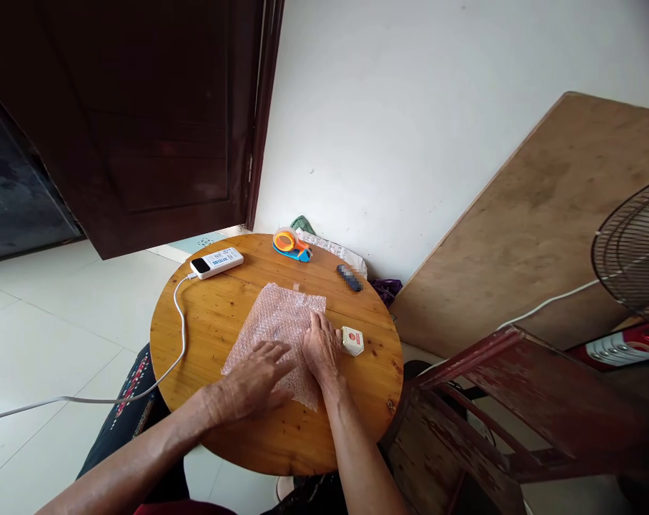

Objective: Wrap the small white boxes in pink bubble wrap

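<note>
Bubble wrap [276, 311] is laid flat on the round wooden table [196, 336], its lower end placed toward the wearer. Left hand [254, 379] is held over the lower part, fingers spread and thumb set apart. Right hand [323, 347] is placed along the right margin, fingers extended close together; whether the edge is pinched beneath cannot be told, the underside being hidden. A small box [352, 341] is seated just beside that hand. Handling, as judged: the sheet is expected to be very light, soft and easily bent, and prone to sliding on smooth wood, so little grip force should be needed. Bubbles could be burst by hard pressing. Hold is best taken at a free corner or the upper edge, between thumb and fingertips, with the opposite margin kept pinned by a flat palm.
</note>
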{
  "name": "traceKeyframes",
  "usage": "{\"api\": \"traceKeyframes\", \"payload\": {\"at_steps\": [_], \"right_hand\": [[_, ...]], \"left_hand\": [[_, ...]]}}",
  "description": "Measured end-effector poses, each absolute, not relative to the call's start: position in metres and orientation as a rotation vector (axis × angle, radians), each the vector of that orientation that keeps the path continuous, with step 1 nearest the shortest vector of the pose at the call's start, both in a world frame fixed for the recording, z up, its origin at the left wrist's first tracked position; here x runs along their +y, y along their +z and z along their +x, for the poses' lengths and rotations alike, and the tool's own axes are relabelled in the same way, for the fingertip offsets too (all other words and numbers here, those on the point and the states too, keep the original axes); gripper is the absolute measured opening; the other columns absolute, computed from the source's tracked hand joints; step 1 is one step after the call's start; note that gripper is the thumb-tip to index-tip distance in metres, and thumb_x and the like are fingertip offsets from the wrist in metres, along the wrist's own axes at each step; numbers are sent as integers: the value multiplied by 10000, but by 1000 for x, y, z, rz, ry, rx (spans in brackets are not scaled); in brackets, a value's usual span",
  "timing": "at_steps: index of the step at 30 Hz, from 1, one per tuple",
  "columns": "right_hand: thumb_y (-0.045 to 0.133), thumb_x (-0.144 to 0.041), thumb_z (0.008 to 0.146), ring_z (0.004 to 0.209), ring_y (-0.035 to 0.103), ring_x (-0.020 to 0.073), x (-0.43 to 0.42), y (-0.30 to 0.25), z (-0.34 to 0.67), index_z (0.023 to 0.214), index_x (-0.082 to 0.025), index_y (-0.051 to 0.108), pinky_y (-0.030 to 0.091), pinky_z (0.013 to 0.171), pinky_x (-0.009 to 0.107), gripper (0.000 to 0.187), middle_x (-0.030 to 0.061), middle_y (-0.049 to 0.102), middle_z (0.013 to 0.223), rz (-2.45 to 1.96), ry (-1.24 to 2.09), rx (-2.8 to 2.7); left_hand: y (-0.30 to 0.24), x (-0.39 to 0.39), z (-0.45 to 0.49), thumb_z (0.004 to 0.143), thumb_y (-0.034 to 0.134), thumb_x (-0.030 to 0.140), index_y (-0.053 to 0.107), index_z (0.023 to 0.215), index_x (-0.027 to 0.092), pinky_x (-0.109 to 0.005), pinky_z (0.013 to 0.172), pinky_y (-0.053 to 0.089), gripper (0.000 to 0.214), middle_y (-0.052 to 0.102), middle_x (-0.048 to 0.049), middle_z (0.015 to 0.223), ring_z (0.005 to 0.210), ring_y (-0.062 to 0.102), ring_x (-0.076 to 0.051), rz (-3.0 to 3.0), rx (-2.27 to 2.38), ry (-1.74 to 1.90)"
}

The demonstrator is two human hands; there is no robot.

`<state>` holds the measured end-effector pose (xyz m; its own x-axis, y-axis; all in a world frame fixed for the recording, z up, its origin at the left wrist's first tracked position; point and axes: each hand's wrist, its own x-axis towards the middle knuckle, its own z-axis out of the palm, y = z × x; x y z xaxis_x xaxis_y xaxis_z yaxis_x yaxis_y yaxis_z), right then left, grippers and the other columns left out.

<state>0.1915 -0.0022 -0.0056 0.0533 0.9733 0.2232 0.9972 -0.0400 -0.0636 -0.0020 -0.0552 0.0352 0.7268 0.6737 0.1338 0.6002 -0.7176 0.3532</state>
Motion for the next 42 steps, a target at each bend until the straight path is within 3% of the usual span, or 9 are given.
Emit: {"api": "traceKeyframes", "payload": {"at_steps": [3, 6, 10, 18, 22, 27, 34, 37, 42], "right_hand": [[370, -120, 927, 1282, 509, 263, -2, -8, 196, 1378, -92, 500, 366, 1029, 404, 470, 177, 508, 1445, -2085, -130, -2004], [345, -46, 884, 1288, 503, 247, -2, -10, 201, 1348, -86, 533, 370, 1053, 395, 503, 170, 507, 1444, -1992, -117, -1979], [351, -49, 871, 1284, 494, 256, -1, -15, 206, 1310, -102, 575, 377, 1075, 431, 496, 165, 509, 1433, -1844, -133, -1983], [418, -159, 907, 1245, 501, 255, -10, 20, 216, 1167, -154, 667, 383, 1072, 412, 360, 135, 567, 1363, -1662, -178, -2042], [522, -226, 870, 1275, 489, 269, -23, 38, 248, 1247, -180, 606, 374, 1059, 431, 389, 118, 579, 1359, -1792, -188, -2049], [554, -159, 772, 1206, 560, 268, -33, 27, 293, 1345, -210, 521, 423, 985, 420, 577, 100, 614, 1325, -2035, 45, -1999], [623, -297, 751, 975, 666, 246, -43, 40, 283, 1186, -214, 604, 508, 885, 369, 443, 69, 725, 1078, -1827, 467, -1634], [662, -346, 781, 1059, 648, 245, -53, 66, 236, 1244, -204, 569, 504, 918, 348, 493, 78, 688, 1186, -1527, 624, -1627], [613, -169, 765, 1092, 628, 219, -37, 69, 173, 1254, -242, 573, 481, 985, 344, 496, 44, 667, 1218, -1340, 663, -1915]], "left_hand": [[23, -60, 22, 909, 547, 402, 459, 1407, 214, -528, 1154, 303, 539, 407, -117, 1531, 1402, 374, -317, 2620, 1006, 342], [1, -65, 33, 931, 514, 427, 420, 1439, 211, -543, 1183, 240, 560, 403, -120, 1534, 1423, 343, -315, 2618, 1029, 397], [-19, -69, 29, 945, 481, 478, 436, 1434, 243, -587, 1200, 149, 544, 350, -114, 1566, 1458, 272, -327, 2645, 1021, 446], [-13, -70, 28, 960, 456, 471, 484, 1396, 270, -620, 1184, 169, 481, 355, -119, 1555, 1448, 279, -347, 2653, 992, 504], [-19, -71, 29, 965, 435, 487, 467, 1409, 284, -638, 1177, 168, 489, 349, -113, 1557, 1445, 275, -353, 2650, 1000, 520], [-26, -70, 30, 959, 447, 484, 456, 1419, 292, -649, 1172, 167, 499, 292, -89, 1594, 1453, 252, -362, 2642, 995, 527], [-27, -70, 31, 966, 434, 464, 469, 1408, 263, -657, 1162, 166, 487, 333, -103, 1572, 1440, 265, -373, 2675, 983, 545], [-28, -71, 31, 968, 433, 452, 468, 1412, 254, -652, 1165, 147, 487, 349, -110, 1559, 1444, 245, -375, 2708, 988, 568], [-26, -71, 32, 957, 456, 456, 402, 1464, 275, -635, 1175, 118, 541, 398, -95, 1524, 1435, 254, -364, 2706, 1018, 604]]}}
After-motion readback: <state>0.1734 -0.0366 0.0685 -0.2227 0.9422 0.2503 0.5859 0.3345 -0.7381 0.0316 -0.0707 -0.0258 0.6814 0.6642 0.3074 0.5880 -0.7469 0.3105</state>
